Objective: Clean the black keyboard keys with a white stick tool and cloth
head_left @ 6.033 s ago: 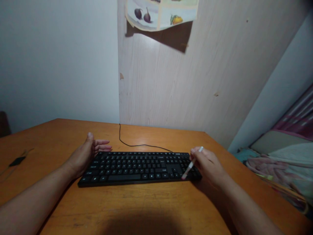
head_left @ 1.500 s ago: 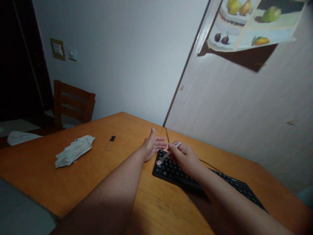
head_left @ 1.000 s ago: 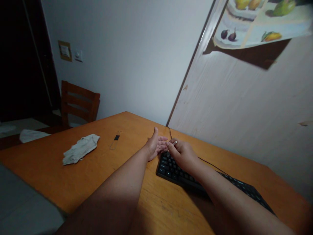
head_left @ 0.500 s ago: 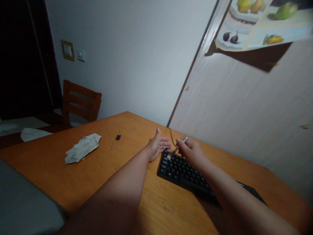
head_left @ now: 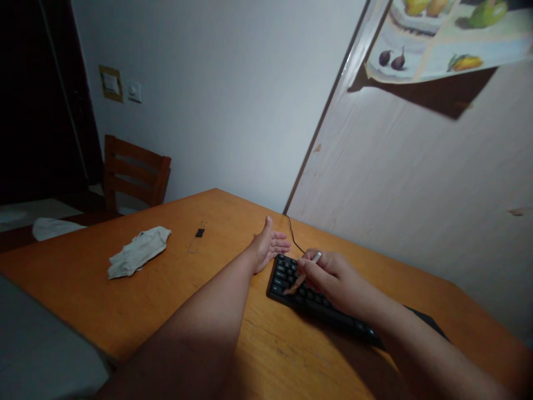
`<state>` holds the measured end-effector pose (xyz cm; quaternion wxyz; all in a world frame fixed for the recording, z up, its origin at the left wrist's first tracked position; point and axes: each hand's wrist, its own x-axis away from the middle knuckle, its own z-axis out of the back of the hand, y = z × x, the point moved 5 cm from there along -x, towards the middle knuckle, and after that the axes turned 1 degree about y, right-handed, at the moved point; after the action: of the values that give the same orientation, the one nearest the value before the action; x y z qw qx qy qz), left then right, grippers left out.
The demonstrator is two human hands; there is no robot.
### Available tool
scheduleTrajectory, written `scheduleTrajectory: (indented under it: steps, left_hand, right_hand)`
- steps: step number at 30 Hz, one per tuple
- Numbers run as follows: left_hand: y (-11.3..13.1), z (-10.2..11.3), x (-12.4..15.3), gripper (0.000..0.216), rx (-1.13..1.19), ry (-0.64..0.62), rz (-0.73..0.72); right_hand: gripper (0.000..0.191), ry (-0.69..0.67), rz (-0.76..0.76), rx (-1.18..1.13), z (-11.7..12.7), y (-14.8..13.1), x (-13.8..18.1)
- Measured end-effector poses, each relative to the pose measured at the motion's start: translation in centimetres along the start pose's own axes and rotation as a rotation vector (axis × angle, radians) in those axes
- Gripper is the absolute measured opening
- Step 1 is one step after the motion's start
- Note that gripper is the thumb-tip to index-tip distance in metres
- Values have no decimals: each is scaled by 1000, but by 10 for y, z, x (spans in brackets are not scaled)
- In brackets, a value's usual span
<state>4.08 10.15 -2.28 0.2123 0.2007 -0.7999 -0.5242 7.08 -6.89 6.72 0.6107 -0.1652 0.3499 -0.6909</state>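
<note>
A black keyboard (head_left: 308, 303) lies at a slant on the wooden table. My right hand (head_left: 327, 275) is closed round the handle of a small brush (head_left: 296, 283), whose tip points down at the keys near the keyboard's left front corner. My right hand and forearm hide much of the keyboard's middle and right side. At the keyboard's back left corner, my left hand (head_left: 268, 247) is stretched out with thumb raised and fingers apart, holding nothing. Whether it touches the keyboard's edge, I cannot tell.
A pale cloth glove (head_left: 139, 253) and a black binder clip (head_left: 200, 233) lie on the table (head_left: 220, 222) to the left. Behind the keyboard a thin black cable (head_left: 293, 233) runs to the wall. A wooden chair (head_left: 135, 169) stands beyond the far left edge.
My right hand has brought the brush forward, from the back left keys to the front left edge of the keyboard. My left hand has hardly moved.
</note>
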Motion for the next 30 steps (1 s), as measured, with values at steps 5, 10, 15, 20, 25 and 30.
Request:
scheduleTrajectory:
  steps: [5, 10, 15, 20, 25, 30]
  left_hand:
    - [0, 1, 0, 101, -34, -2, -7]
    - [0, 1, 0, 102, -30, 3, -10]
    - [-1, 1, -1, 102, -31, -3, -21]
    - [0, 1, 0, 94, -31, -7, -25]
    - [-2, 2, -1, 91, -43, 1, -30]
    - [-4, 4, -5, 90, -46, -2, -41]
  right_hand:
    - [39, 65, -47, -153, -3, -1, 0]
    - [41, 49, -3, -73, -8, 7, -1]
    - [44, 227, 56, 221, 11, 0, 4]
    - [41, 165, 67, -40, -2, -1, 2]
    - [42, 107, 22, 7, -4, 8, 9]
    - [43, 62, -52, 140, 19, 13, 26]
